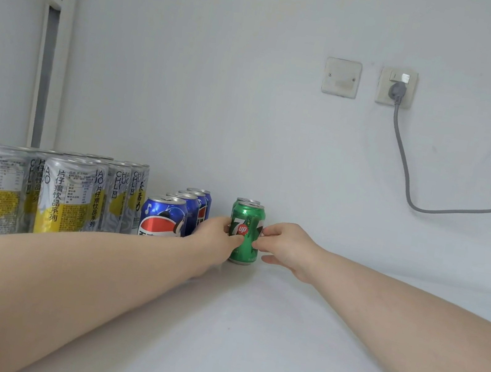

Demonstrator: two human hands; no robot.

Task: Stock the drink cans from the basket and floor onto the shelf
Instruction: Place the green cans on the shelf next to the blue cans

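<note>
Head view: both hands, left hand (217,239) and right hand (287,249), grasp the green can (245,234) upright on the shelf (245,332).

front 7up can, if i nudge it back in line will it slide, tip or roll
The front 7up can stands upright on the smooth white shelf, so it will probably slide rather than roll. It looks short and squat, so tipping seems unlikely. The left hand and right hand touch it from both sides, which should steady it.
</note>
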